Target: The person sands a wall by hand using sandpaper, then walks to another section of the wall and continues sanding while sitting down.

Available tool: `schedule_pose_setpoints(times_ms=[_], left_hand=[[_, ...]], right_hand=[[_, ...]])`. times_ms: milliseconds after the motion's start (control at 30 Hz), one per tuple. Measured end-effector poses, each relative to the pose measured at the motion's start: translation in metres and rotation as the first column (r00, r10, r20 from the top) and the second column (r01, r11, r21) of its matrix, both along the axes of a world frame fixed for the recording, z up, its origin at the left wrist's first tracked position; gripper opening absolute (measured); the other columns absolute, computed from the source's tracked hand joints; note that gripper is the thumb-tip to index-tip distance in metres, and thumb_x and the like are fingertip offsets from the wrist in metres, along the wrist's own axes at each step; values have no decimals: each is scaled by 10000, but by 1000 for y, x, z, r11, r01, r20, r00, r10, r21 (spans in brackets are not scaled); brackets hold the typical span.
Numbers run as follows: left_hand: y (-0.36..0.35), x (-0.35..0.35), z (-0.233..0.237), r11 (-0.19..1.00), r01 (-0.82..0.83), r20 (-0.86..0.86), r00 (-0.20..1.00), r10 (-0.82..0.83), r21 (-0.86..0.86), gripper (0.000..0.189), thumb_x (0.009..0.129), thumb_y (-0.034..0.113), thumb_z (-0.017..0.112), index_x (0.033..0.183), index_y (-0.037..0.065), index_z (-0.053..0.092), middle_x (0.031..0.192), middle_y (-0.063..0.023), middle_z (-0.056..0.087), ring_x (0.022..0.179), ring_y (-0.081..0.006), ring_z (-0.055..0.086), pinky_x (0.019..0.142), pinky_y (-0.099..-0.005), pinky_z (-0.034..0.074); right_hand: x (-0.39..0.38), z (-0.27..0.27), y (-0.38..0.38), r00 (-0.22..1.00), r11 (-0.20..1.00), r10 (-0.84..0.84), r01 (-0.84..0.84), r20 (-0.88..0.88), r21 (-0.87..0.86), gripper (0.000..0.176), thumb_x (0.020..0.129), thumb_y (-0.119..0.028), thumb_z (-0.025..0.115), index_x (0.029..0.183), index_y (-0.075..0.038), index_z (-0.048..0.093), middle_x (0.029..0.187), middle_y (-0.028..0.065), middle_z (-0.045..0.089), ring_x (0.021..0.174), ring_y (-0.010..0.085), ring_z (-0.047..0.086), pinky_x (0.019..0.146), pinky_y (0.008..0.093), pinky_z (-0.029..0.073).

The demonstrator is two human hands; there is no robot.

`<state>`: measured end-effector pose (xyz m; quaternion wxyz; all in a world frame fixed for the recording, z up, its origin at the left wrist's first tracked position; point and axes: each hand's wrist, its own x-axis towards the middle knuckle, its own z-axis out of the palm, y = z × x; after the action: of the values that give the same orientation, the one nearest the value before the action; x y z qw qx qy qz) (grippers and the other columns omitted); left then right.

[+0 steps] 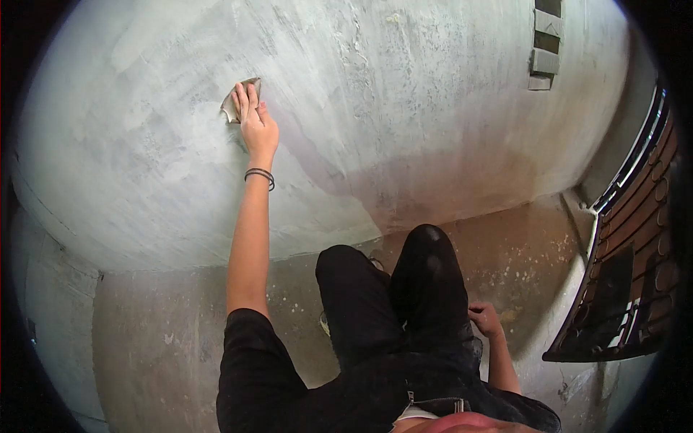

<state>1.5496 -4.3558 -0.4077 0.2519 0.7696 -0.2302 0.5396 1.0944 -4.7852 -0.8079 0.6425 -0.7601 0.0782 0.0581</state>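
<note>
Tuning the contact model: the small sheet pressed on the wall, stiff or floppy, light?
Probably floppy: the sheet conforms to the wall under the left hand. Likely light: flat fingers alone pin it. May drag, not slide, on that rough surface.

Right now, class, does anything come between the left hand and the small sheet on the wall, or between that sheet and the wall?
Nothing visible does. The left hand lies flat on the sheet, fingers stretched over it, pressing it straight against the bare plastered wall.
</note>
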Motion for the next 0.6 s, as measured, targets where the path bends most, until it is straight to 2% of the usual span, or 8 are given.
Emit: schedule_pose_setpoints(times_ms=[67,167,300,367,467,500,567,600], left_hand=[[1,-1,0,1000,-4,-2,1000,4,-1,471,1061,180,400,1513,48,411,1644,-151,236,1519,-390,179,1222,-462,221],[4,-3,-1,1000,-8,3,1000,8,17,464,1058,165,405,1506,49,422,1642,-142,248,1516,-379,198,1214,-450,241],[3,-5,-1,1000,-8,7,1000,8,21,454,1060,159,400,1500,50,431,1639,-136,261,1515,-365,210,1208,-434,257],[1,-5,-2,1000,-8,3,1000,8,15,460,1055,158,410,1503,51,427,1640,-136,258,1514,-377,205,1213,-450,243],[1,-7,-4,1000,13,-4,1000,-13,-4,467,1047,153,426,1503,49,426,1640,-136,256,1511,-392,203,1218,-468,234],[1,-6,-4,999,43,-7,999,-43,-14,467,1044,150,433,1500,47,430,1639,-137,258,1509,-396,206,1217,-469,239],[5,-3,-1,1000,18,2,1000,-18,-13,472,1040,146,440,1499,38,427,1637,-139,258,1506,-401,213,1216,-473,246],[8,-3,4,998,-33,32,999,34,-46,470,1040,142,438,1498,37,427,1635,-141,264,1504,-404,217,1217,-474,249]], right_hand=[[-4,-21,-3,987,965,-44,82,-157,249,241,912,-85,667,1098,55,727,1019,38,729,907,136,649,823,300,515],[-6,16,10,994,912,-31,69,-101,404,235,900,-60,669,1093,62,725,1015,42,729,912,143,651,836,303,516],[-8,-21,-2,1000,982,-23,22,4,186,242,890,-68,687,1091,61,725,1005,46,728,912,142,646,839,296,510],[-8,-24,-2,994,991,-111,109,8,83,184,829,-98,706,928,58,696,822,29,655,800,128,578,743,310,474],[-7,-15,-6,993,993,-118,118,2,-1,193,848,-127,720,895,57,686,815,25,646,785,125,585,732,305,478],[-7,-14,-5,994,994,-108,108,2,-1,193,848,-127,720,895,57,686,815,25,646,785,125,585,732,305,478],[-6,-18,0,970,926,-233,244,-72,290,217,890,-183,724,873,31,695,804,14,629,739,120,561,690,300,464],[-7,-21,0,971,928,-228,238,-68,287,217,890,-183,724,873,31,695,804,14,629,739,120,561,690,300,464]])
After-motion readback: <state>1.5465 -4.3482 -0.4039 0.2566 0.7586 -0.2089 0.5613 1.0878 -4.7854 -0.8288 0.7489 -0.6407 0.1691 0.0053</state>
